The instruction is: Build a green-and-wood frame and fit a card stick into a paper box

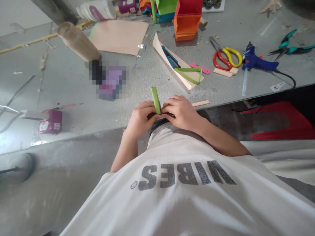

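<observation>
A narrow green strip (155, 100) stands up between my two hands at the table's front edge. My left hand (143, 117) pinches its lower end between thumb and fingers. From the other side my right hand (180, 112) meets it, thumb and fingertips pressed together at the strip's base. What exactly lies between the fingertips is partly hidden. Beyond my hands, a green triangular loop (190, 74) rests on a folded piece of pale sheet (169, 62), beside a teal cutter (170, 56).
To the right lie red-and-yellow-handled scissors (227, 59), a blue glue gun (259, 60) with its cord, and teal pliers (290, 47). An orange folded box (187, 24) stands behind. A tan bottle (78, 42) and pale sheet (120, 36) are at left.
</observation>
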Demonstrator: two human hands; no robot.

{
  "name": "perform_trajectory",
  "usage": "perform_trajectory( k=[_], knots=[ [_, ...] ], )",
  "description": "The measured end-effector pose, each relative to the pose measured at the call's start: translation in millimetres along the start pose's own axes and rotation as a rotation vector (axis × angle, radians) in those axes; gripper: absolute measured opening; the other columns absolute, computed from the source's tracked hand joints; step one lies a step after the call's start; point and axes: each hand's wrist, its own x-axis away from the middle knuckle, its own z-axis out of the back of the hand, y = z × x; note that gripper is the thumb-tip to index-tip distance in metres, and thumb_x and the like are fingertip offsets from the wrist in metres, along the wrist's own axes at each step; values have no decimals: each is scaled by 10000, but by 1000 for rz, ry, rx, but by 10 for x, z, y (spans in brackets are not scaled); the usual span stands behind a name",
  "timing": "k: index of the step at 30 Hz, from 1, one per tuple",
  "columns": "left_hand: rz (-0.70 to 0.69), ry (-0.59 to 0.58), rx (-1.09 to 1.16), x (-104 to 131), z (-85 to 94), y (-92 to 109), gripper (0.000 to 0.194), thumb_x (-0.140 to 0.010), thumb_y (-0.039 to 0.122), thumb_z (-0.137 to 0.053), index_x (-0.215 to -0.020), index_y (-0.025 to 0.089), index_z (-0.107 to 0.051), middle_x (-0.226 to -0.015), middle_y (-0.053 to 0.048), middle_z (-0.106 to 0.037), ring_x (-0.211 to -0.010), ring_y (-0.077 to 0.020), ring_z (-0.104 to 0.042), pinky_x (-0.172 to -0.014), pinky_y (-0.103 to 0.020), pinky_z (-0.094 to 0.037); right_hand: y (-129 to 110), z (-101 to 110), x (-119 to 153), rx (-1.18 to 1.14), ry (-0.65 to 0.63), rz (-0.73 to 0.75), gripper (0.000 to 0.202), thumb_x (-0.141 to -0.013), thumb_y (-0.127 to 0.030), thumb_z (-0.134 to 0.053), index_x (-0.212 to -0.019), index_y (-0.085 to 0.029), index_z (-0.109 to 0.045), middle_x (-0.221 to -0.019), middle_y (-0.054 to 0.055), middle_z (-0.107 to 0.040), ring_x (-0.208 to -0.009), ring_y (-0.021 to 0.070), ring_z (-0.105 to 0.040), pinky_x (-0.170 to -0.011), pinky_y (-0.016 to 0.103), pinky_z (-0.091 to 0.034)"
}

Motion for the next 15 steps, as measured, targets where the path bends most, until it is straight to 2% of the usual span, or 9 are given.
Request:
perform_trajectory(
  k=[10, 15],
  knots=[
    [82, 87, -1, 71, -39, 81, 131, -1028, 281, -863, -898, 271, -874, -1148, -84, -936, -1103, -306, -879, -1009, -502, -737, 19, 37, 117, 89, -10, 31, 331, -1226, -310, -619, -1228, -257, -946, -1200, 139, -796, -1155, 328, -599, -986, 492, -414],
    [46, 105, -65, 80, -67, 86, 154, -1047, 281, -869, -895, 267, -856, -1107, -77, -924, -1059, -286, -856, -981, -477, -720, 3, 18, 122, 119, 7, 34, 357, -1236, -322, -589, -1180, -250, -934, -1175, 145, -778, -1150, 332, -580, -968, 488, -395]
  ],
)
